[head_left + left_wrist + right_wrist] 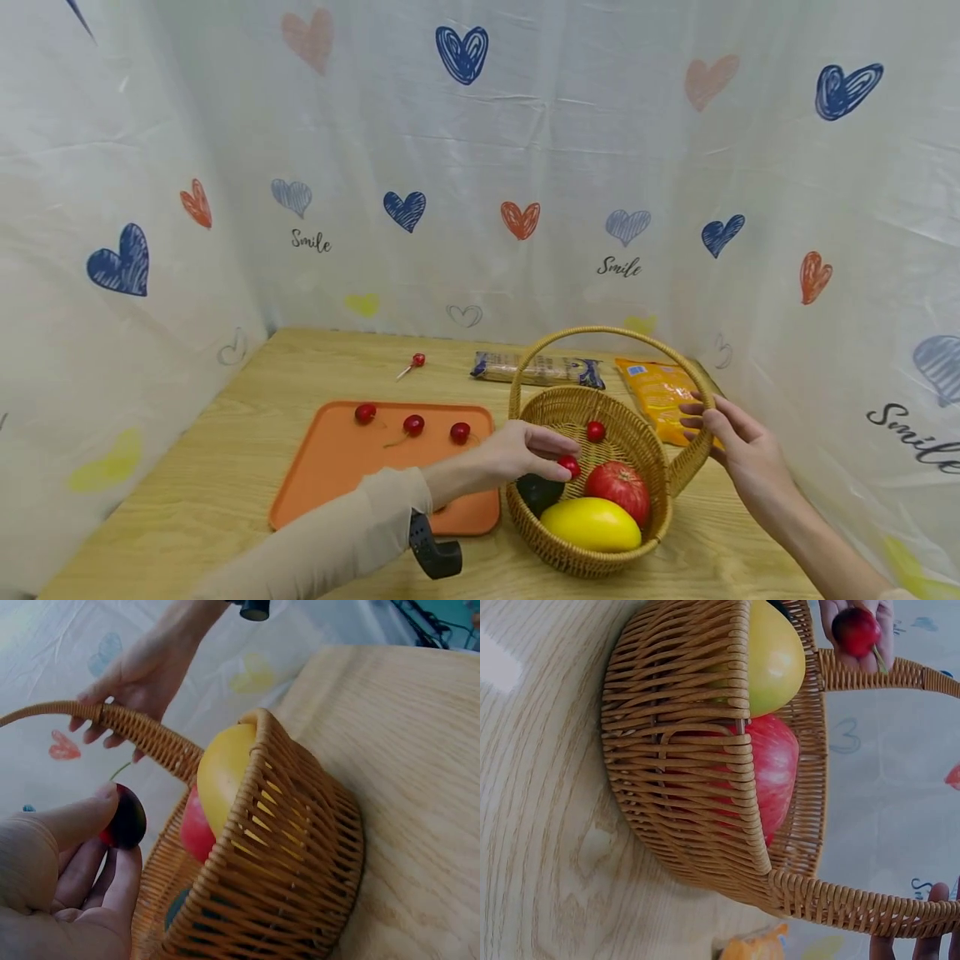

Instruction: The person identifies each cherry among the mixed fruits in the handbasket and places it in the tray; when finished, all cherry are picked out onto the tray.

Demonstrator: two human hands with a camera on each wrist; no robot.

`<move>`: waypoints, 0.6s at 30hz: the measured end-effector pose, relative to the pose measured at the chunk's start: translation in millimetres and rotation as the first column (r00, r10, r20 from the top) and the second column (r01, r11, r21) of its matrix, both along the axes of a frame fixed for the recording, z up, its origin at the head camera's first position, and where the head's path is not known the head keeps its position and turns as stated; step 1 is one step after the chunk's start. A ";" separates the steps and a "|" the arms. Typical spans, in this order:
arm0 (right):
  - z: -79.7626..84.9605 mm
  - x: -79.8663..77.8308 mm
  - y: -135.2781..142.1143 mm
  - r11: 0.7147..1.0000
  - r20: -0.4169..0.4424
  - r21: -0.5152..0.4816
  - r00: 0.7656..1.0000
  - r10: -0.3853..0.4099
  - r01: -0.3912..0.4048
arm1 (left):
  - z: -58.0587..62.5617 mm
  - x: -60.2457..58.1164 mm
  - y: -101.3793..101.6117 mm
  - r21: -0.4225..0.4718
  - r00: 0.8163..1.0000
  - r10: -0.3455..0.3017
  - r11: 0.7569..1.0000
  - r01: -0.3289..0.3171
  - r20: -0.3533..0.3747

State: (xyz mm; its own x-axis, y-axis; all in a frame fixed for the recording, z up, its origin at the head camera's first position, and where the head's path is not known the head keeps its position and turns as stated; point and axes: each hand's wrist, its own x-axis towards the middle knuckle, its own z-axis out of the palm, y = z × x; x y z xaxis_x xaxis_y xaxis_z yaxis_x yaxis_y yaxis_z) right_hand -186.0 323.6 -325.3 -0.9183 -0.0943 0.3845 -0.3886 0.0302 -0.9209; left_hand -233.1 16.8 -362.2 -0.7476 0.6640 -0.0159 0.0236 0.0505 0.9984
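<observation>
Over the left side of the wicker basket (585,567), my left hand (517,454) pinches a dark red cherry (126,817) by thumb and fingers, its green stem pointing up. My right hand (750,454) holds the right side of the basket's arched handle (146,735), thumb on the near side and fingers behind. Inside the basket lie a yellow mango-shaped fruit (592,525), a red round fruit (618,490), a dark green fruit (538,493) and another cherry (596,431). Left of the basket, several cherries rest on an orange tray (337,475), partly covered by my left arm.
Behind the tray lies a red lollipop (417,360) on the wooden table (172,517). A long clear-and-blue packet (525,368) and an orange bag (656,392) lie behind the basket. A heart-printed curtain (465,150) surrounds the table at the back and sides.
</observation>
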 end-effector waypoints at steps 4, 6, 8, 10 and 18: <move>0.0 -0.2 0.7 1.000 -0.003 -0.003 1.000 0.001 -0.001 | -4.2 -1.1 -25.3 0.005 0.999 0.050 0.999 -0.050 0.021; 0.0 -0.6 1.8 1.000 -0.002 -0.014 1.000 0.012 -0.012 | -6.5 -3.0 -38.2 0.020 0.998 0.063 0.998 -0.063 0.021; -0.2 -0.6 3.0 0.999 -0.003 -0.023 1.000 0.022 -0.022 | -7.7 -4.3 -50.7 0.029 0.997 0.078 0.997 -0.078 0.017; -0.3 -0.3 4.1 0.999 0.000 -0.036 1.000 0.030 -0.030 | -8.0 -5.4 -63.2 0.032 0.996 0.092 0.995 -0.093 0.019; -0.6 0.3 2.8 1.000 0.012 -0.006 1.000 0.004 -0.004 | -21.0 -4.7 -121.9 0.017 0.979 0.194 0.980 -0.196 0.065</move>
